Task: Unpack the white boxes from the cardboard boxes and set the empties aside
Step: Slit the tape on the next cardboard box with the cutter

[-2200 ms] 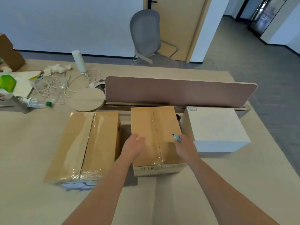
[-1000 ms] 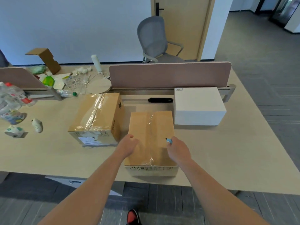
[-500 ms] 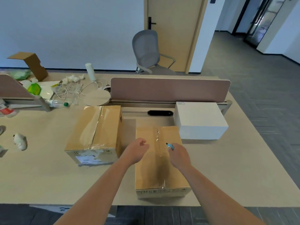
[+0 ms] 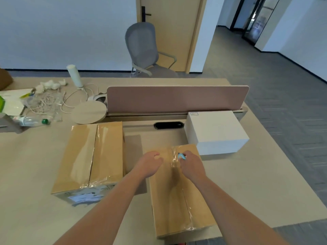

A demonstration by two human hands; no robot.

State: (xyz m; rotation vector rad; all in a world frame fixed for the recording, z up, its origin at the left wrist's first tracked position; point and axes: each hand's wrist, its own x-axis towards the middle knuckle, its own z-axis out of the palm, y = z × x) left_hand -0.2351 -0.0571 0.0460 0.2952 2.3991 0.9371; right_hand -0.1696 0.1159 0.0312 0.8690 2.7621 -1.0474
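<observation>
While right hand (image 4: 192, 166) pinches a blue cutter (image 4: 181, 155) and left hand (image 4: 150, 161) rests loosely curled, empty, atop it, taped cardboard box (image 4: 178, 195) beside white box (image 4: 215, 131) looks stiff, slick-taped; best gripped by its sides.

Bright office, pale walls and grey carpet.
A beige tabletop (image 4: 44, 165) carries a dusty-pink divider screen (image 4: 177, 99); behind it a grey mesh chair (image 4: 141, 45) faces a wooden door (image 4: 173, 32), and a corridor opens at right.
</observation>
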